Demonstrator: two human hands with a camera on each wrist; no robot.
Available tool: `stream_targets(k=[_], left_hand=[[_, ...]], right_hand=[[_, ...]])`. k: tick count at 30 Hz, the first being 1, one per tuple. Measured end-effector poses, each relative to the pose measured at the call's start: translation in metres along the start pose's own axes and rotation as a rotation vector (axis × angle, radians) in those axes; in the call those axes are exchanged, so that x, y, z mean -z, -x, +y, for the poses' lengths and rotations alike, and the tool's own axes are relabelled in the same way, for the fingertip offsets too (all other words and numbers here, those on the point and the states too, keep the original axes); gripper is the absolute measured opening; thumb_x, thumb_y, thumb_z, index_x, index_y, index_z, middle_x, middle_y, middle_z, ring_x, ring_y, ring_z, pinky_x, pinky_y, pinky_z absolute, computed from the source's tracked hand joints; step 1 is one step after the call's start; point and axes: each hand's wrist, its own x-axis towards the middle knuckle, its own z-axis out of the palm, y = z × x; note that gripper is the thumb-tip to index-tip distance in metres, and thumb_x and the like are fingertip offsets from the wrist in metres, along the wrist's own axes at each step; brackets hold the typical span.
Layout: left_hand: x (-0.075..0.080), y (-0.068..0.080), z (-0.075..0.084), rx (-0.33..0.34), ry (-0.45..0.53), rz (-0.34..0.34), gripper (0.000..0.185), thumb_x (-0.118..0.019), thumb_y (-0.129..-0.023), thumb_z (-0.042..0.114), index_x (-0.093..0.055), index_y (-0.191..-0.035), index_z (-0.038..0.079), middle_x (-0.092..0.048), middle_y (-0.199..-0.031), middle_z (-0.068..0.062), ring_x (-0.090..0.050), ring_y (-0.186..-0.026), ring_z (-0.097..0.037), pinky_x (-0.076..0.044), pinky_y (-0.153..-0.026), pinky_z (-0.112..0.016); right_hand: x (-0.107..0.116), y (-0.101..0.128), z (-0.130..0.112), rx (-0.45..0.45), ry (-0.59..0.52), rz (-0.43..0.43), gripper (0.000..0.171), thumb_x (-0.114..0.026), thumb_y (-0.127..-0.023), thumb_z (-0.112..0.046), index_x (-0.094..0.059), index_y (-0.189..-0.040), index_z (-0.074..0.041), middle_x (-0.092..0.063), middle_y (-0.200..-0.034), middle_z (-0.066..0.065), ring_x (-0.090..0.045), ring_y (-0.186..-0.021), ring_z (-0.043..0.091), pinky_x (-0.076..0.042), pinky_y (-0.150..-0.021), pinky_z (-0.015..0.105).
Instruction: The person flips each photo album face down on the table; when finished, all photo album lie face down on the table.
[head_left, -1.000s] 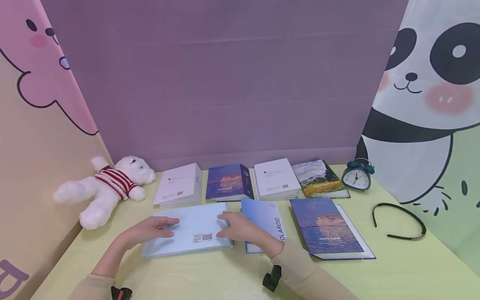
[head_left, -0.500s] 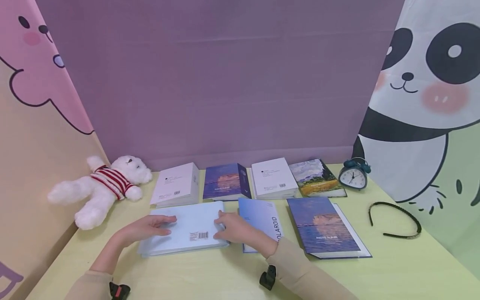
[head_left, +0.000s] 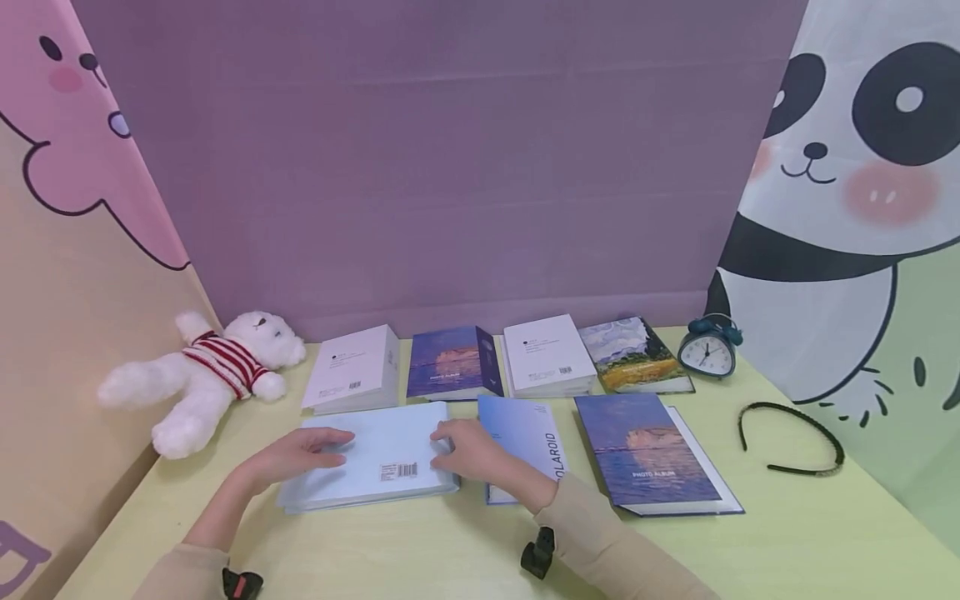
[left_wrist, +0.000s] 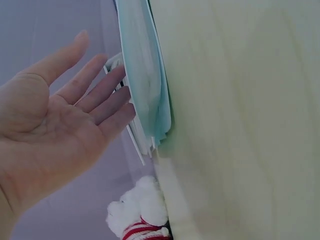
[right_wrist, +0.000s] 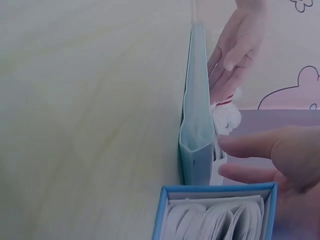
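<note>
A pale blue album (head_left: 367,437) with a barcode label lies flat near the front left of the table in the head view. My left hand (head_left: 294,456) rests over its left part, thumb and fingers spread apart. In the left wrist view the palm of the left hand (left_wrist: 65,110) faces the camera, its fingers (left_wrist: 112,97) extended toward the album (left_wrist: 145,75). Over the right edge is my right hand (head_left: 474,451), thumb and forefinger apart with their tips on the cover. The right wrist view shows these fingers (right_wrist: 250,145) beside the album's upper face (right_wrist: 197,105), holding nothing.
Right of it lie a POLAROID album (head_left: 517,425) and a sea-picture photo album (head_left: 652,454). Behind stand several more albums (head_left: 457,358) in a row. A white teddy bear (head_left: 217,367) lies left; an alarm clock (head_left: 707,354) and black headband (head_left: 806,417) are right.
Everything sits slightly further left in the head view than one second ago. Both hands stay over the pale blue album, nearly unmoved.
</note>
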Motion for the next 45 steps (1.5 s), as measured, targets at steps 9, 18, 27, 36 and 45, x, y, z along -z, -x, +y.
stream_targets(k=[9, 18, 27, 36, 45], left_hand=[[-0.013, -0.005, 0.013, -0.052, -0.007, 0.05, 0.047, -0.059, -0.082, 0.033, -0.052, -0.121, 0.007, -0.052, -0.124, -0.012, -0.043, -0.118, -0.031, -0.035, -0.096, -0.047], [-0.031, -0.024, 0.042, -0.139, 0.09, 0.059, 0.044, -0.058, -0.084, 0.027, -0.051, -0.121, 0.005, -0.055, -0.119, -0.015, -0.051, -0.11, -0.028, -0.043, -0.09, -0.036], [-0.054, -0.044, 0.066, -0.172, 0.148, 0.035, 0.053, -0.057, -0.083, 0.034, -0.043, -0.128, 0.008, -0.053, -0.121, -0.013, -0.051, -0.11, -0.023, -0.044, -0.09, -0.035], [-0.083, -0.068, 0.085, -0.226, 0.162, -0.016, 0.046, -0.054, -0.086, 0.03, -0.046, -0.126, 0.008, -0.054, -0.119, -0.014, -0.053, -0.109, -0.021, -0.043, -0.091, -0.035], [-0.103, -0.082, 0.098, -0.188, 0.088, -0.086, 0.048, -0.052, -0.088, 0.031, -0.044, -0.127, 0.005, -0.055, -0.12, -0.011, -0.052, -0.11, -0.02, -0.043, -0.091, -0.035]], right_hand=[[0.009, 0.006, 0.007, 0.153, -0.157, 0.099, 0.033, -0.06, -0.081, -0.01, -0.057, -0.112, 0.0, -0.058, -0.114, 0.012, -0.052, -0.108, 0.027, -0.045, -0.088, 0.038], [0.033, 0.024, 0.026, 0.186, -0.058, 0.141, 0.041, -0.059, -0.083, -0.028, -0.052, -0.121, -0.016, -0.054, -0.122, 0.0, -0.048, -0.115, 0.018, -0.042, -0.093, 0.036], [0.048, 0.049, 0.051, 0.205, -0.009, 0.181, 0.045, -0.062, -0.08, -0.033, -0.052, -0.12, -0.015, -0.055, -0.12, -0.002, -0.048, -0.114, 0.017, -0.041, -0.093, 0.037], [0.055, 0.065, 0.069, 0.225, 0.041, 0.129, 0.056, -0.059, -0.079, -0.042, -0.049, -0.123, -0.009, -0.052, -0.124, 0.003, -0.045, -0.116, 0.02, -0.037, -0.096, 0.039], [0.06, 0.082, 0.077, 0.104, 0.043, -0.006, 0.072, -0.058, -0.075, -0.053, -0.041, -0.13, -0.01, -0.041, -0.134, 0.008, -0.036, -0.124, 0.025, -0.034, -0.098, 0.043]])
